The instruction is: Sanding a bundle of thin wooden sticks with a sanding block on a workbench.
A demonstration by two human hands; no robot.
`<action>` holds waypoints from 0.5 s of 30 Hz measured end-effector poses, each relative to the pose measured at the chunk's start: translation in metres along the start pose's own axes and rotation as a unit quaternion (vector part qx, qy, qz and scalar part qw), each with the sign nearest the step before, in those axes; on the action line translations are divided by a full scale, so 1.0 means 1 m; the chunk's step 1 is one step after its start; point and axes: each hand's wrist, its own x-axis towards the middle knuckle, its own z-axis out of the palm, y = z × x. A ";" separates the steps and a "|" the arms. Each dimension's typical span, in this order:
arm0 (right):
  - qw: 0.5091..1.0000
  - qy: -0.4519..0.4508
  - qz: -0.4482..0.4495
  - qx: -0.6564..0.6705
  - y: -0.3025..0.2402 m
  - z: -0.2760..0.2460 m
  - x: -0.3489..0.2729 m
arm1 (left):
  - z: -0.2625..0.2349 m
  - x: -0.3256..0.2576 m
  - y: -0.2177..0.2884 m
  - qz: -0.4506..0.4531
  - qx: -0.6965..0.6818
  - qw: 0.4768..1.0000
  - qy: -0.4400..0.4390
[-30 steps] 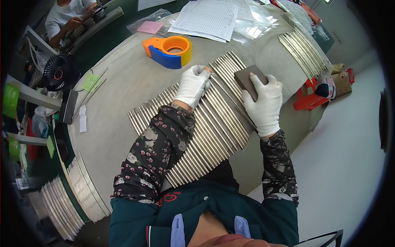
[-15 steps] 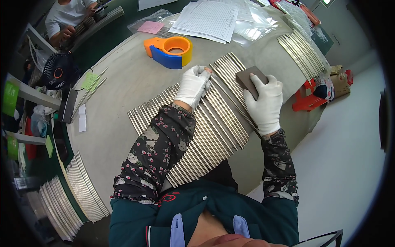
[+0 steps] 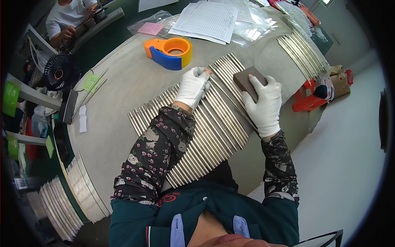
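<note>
A long row of thin silvery metal rods (image 3: 214,127) lies side by side across the grey table (image 3: 123,94) in front of me. My left hand (image 3: 192,86), in a white glove, presses flat on the rods near the row's middle. My right hand (image 3: 265,105), also gloved in white, grips a dark brown sanding block (image 3: 248,80) and holds it against the rods at the row's right end.
An orange and blue tape dispenser (image 3: 169,52) sits beyond the rods, with papers (image 3: 207,18) and clear bags behind it. More rod bundles lie at the far right (image 3: 303,51) and lower left (image 3: 78,193). A small black fan (image 3: 57,74) stands at left; another person (image 3: 66,18) works at top left. A red stool (image 3: 306,101) stands on the floor.
The right hand with the block has shifted slightly along the rods; the left hand stays pressed in place.
</note>
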 end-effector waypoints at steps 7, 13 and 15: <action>1.000 -0.021 0.019 -0.009 0.000 0.001 0.005 | -0.005 -0.001 0.004 0.004 0.032 0.999 -0.015; 0.995 0.004 -0.074 0.071 -0.012 -0.002 -0.005 | -0.001 -0.002 0.006 0.003 -0.005 1.000 0.013; 1.000 0.006 0.020 0.005 0.010 -0.001 0.002 | 0.000 -0.003 0.006 0.002 0.016 1.000 0.002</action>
